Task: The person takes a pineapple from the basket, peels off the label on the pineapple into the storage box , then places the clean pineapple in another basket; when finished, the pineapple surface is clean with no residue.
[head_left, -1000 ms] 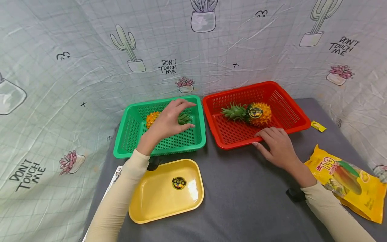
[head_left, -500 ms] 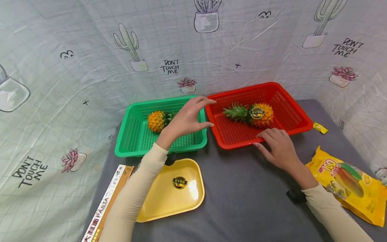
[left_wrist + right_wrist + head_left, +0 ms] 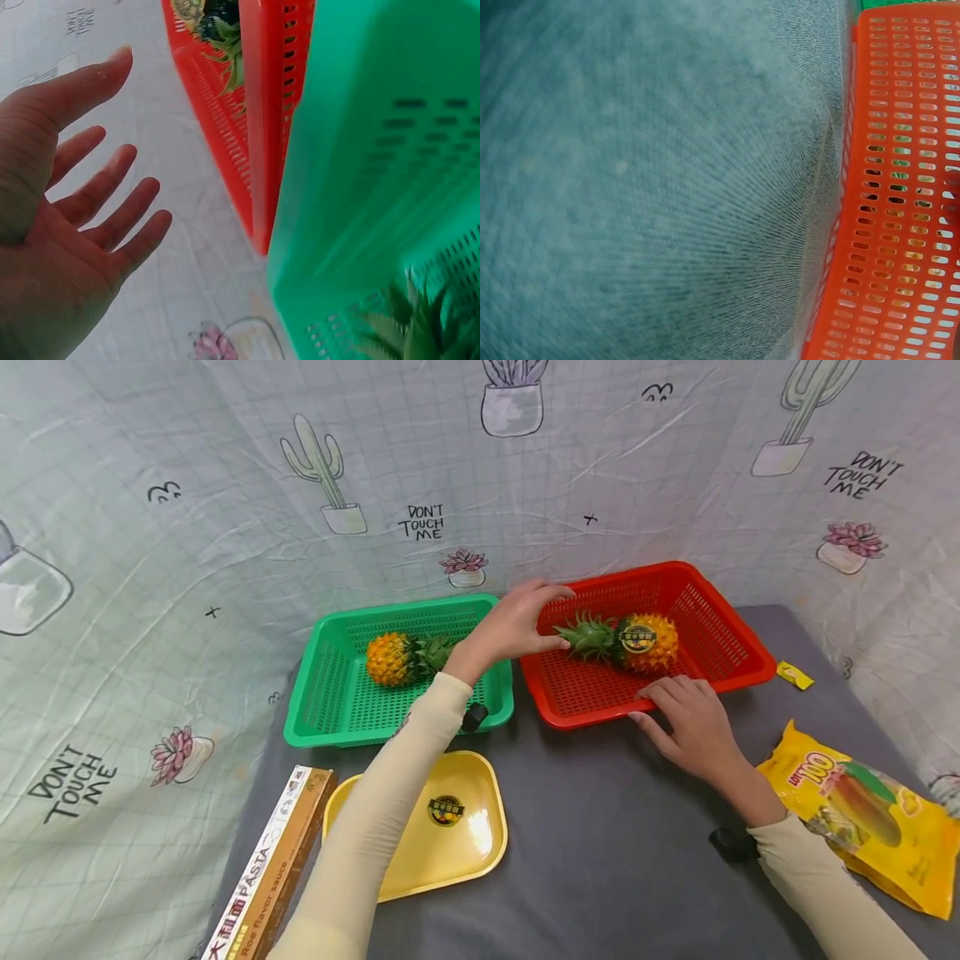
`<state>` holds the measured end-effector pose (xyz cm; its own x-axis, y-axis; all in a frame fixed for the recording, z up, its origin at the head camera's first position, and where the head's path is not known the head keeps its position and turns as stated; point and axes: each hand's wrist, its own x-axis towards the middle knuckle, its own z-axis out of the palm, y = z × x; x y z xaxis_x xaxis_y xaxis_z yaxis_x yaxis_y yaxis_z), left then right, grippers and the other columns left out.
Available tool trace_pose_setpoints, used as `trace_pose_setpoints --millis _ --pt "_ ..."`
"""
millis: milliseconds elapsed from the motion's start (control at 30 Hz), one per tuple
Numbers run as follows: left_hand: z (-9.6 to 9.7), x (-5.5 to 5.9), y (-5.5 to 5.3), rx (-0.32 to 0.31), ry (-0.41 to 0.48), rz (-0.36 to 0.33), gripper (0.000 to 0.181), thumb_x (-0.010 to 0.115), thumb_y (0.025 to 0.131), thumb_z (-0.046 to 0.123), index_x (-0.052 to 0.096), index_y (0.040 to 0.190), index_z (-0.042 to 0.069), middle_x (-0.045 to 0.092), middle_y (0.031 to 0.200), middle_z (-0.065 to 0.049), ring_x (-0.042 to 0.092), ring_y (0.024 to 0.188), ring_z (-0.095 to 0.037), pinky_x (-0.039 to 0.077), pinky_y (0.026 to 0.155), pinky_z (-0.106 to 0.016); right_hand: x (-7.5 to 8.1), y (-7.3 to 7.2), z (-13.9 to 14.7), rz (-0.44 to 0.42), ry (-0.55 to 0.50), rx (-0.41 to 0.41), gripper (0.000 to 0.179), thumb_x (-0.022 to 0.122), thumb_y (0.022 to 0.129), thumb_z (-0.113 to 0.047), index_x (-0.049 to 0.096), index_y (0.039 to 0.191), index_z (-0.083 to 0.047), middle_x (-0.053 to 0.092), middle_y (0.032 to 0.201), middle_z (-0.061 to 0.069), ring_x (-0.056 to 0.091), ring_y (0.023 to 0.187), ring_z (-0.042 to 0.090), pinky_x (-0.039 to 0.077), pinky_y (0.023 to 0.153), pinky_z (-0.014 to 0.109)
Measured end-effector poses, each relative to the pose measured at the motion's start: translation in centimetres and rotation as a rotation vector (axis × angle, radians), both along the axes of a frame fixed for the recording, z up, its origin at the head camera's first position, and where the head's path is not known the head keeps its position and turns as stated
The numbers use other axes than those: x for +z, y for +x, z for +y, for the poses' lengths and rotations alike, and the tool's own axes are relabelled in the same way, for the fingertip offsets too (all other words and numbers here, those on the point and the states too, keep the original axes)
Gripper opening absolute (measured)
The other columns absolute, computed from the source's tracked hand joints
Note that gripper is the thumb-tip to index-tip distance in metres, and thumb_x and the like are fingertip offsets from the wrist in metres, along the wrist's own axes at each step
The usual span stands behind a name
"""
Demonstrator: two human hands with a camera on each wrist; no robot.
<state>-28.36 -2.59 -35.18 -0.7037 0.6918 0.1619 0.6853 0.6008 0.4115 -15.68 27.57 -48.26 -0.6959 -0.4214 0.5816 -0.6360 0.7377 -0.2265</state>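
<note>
A person in cream sleeves works over a grey table, both arms reaching toward a red basket (image 3: pixel 708 635). The left hand (image 3: pixel 516 625) hangs above the red basket's left end, thumb and fingers wide apart, holding nothing; its fingertips point at the leaves of a pineapple (image 3: pixel 628 652). That pineapple lies on its side inside the red basket, leaves toward the basket's left end, with a round black-and-gold label on its body. The right hand (image 3: pixel 688 727) holds the red basket's front rim, fingers bent over the edge and thumb on the near side; how tight the hold is, I cannot tell.

Just left of the red basket sits a green basket (image 3: pixel 397 737), with a second pineapple (image 3: pixel 390 660) lying in it, leaves toward the red one. In front and to the left of the red basket is a yellow tray (image 3: pixel 442 860) with a round label (image 3: pixel 446 811) in it; farther left, a pasta box (image 3: pixel 273 877). Beside the red basket's right end lies a small yellow packet (image 3: pixel 794 675); nearer the person on that side, a yellow bag (image 3: pixel 862 822) picturing a mango. Behind the red basket hangs a pale cloth (image 3: pixel 555 477) printed with cacti.
</note>
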Motion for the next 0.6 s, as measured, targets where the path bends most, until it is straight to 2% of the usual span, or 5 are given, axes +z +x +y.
trace_pose_setpoints --millis 67,200,300,600 --pt "1.0 -0.4 -0.5 -0.011 -0.008 -0.011 0.070 0.083 0.093 0.041 0.056 0.152 0.015 0.055 0.147 -0.006 0.051 0.135 -0.023 0.037 0.113 -0.033 0.1 -0.2 -0.1 0.015 -0.002 0.001 0.034 0.073 0.095 -0.037 0.071 0.109 -0.006 0.069 0.106 0.014 0.061 0.098 0.038 0.044 0.085 0.053" --pt "3.4 -2.0 -0.3 -0.030 0.035 -0.065 0.067 0.080 0.094 0.047 0.058 0.149 0.016 0.057 0.140 -0.001 0.054 0.129 -0.019 0.040 0.108 -0.028 -0.1 -0.3 -0.1 0.047 -0.007 0.007 0.034 0.073 0.094 -0.037 0.070 0.107 -0.006 0.070 0.104 0.014 0.062 0.095 0.038 0.045 0.082 0.054" --pt "5.1 -3.2 -0.1 -0.029 0.053 -0.096 0.066 0.079 0.093 0.050 0.060 0.147 0.018 0.058 0.138 0.001 0.054 0.128 -0.018 0.040 0.108 -0.026 -0.3 0.0 0.1 0.051 -0.006 0.001 0.040 0.065 0.100 -0.045 0.070 0.107 -0.006 0.069 0.104 0.013 0.061 0.095 0.037 0.045 0.082 0.053" --pt "7.4 -3.6 -1.9 0.021 0.000 -0.095 0.062 0.082 0.093 0.044 0.062 0.144 0.016 0.061 0.132 -0.003 0.057 0.120 -0.019 0.046 0.100 -0.027 -0.4 -0.1 0.2 0.043 -0.002 -0.003 0.034 0.077 0.090 -0.033 0.070 0.108 -0.006 0.069 0.106 0.013 0.060 0.096 0.037 0.044 0.083 0.051"
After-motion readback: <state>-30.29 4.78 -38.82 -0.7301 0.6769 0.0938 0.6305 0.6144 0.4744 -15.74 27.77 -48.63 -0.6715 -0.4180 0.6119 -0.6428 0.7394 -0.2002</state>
